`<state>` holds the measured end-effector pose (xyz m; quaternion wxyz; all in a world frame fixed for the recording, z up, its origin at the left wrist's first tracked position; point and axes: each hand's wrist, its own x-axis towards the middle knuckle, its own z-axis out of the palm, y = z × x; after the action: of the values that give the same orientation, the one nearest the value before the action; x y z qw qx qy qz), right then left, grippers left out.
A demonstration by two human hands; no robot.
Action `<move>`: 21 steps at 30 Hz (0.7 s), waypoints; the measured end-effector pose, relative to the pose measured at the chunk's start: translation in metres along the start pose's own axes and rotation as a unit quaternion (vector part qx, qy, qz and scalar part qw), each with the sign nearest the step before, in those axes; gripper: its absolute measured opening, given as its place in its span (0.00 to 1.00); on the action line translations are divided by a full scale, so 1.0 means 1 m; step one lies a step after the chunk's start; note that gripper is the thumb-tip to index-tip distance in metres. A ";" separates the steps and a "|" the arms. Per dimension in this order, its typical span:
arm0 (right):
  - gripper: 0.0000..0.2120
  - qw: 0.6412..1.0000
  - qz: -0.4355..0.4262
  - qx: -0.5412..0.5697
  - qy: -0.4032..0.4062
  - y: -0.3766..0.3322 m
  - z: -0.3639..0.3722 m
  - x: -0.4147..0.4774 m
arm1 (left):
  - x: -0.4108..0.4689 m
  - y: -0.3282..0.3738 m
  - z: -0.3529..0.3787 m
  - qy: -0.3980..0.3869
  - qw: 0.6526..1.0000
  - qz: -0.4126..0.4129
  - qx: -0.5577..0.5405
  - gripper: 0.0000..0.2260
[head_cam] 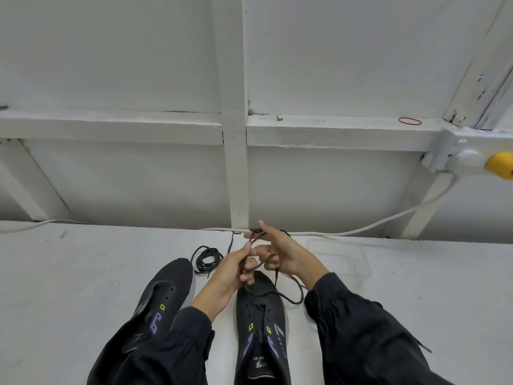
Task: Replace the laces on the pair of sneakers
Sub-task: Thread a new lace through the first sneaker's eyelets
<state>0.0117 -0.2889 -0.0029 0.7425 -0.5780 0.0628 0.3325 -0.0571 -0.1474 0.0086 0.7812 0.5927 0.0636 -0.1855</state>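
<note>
Two dark sneakers with purple and lime accents stand toes-away on a white table. The left sneaker (166, 295) has bare eyelets. The right sneaker (261, 329) lies under my hands. My left hand (227, 276) and my right hand (280, 254) meet above its toe, both pinching a dark lace (291, 287) that loops down to the shoe's right and onto the table. A second dark lace (206, 258) lies coiled beyond the left sneaker's toe. Dark sleeves cover both forearms.
A white cable (361, 229) runs along the table's far edge to a wall box with a yellow knob (499, 165). A clear plastic tray (341, 254) sits right of my hands. A red rubber band (410, 121) lies on the white frame ledge.
</note>
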 end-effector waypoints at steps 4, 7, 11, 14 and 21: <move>0.07 0.999 -0.041 0.017 0.027 -0.029 0.007 0.009 | -0.003 -0.011 -0.004 0.021 0.999 0.011 0.025 0.15; 0.07 0.989 -0.135 0.002 0.058 -0.064 0.010 0.002 | -0.002 -0.016 -0.009 0.048 0.997 0.042 0.045 0.12; 0.07 0.963 -0.265 -0.023 0.048 -0.095 0.007 -0.020 | 0.007 -0.011 -0.014 0.101 0.980 0.118 0.128 0.08; 0.06 0.948 -0.313 -0.039 0.037 -0.093 0.003 -0.037 | 0.024 0.005 -0.016 0.141 0.941 0.189 0.243 0.06; 0.08 0.945 -0.320 -0.011 0.064 -0.044 -0.019 -0.047 | 0.054 0.056 -0.019 0.220 0.897 0.328 0.197 0.13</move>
<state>0.0058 -0.3302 0.0493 0.7976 -0.5963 -0.0817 0.0401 0.0157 -0.1283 0.0366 0.6308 0.7477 -0.0019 0.2077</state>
